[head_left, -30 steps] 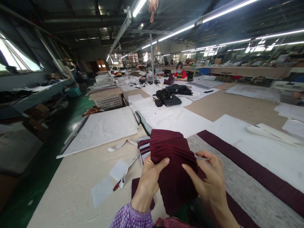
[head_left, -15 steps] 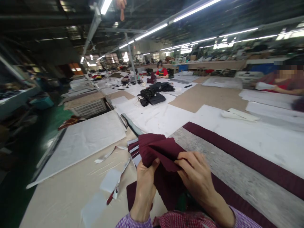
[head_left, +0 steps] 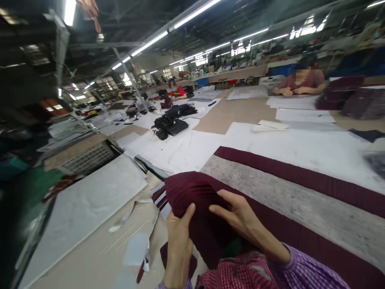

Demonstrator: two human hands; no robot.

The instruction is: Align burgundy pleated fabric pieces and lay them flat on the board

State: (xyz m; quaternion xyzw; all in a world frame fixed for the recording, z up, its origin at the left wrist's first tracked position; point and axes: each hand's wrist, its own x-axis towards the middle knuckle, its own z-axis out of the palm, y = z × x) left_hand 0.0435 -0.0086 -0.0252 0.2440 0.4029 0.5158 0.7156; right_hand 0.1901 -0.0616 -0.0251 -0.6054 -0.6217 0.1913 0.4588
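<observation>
A stack of maroon fabric pieces (head_left: 192, 194) is bent upward in front of me, its layered edges fanned near the top. On its left side my left hand (head_left: 179, 233) grips it, thumb on top and the other fingers hidden underneath. My right hand (head_left: 240, 214) pinches the right side of the stack between thumb and index finger; its other fingers are mostly hidden. Maroon and pale striped layers (head_left: 161, 199) stick out at the stack's left edge. Below my left wrist lies a smaller maroon piece (head_left: 192, 263).
Long maroon strips (head_left: 285, 166) run rightward over a grey mottled surface (head_left: 270, 192). To the left lie a white sheet (head_left: 90, 204), fabric scraps (head_left: 129, 216) and a plastic crate (head_left: 90, 158). Dark garments (head_left: 171, 122) lie farther back. Two people sit across the tables.
My view has swung to the right. The maroon fabric's folded-over top layer now lies smooth, with fanned edges showing. My right hand has shifted its grip on the right side.
</observation>
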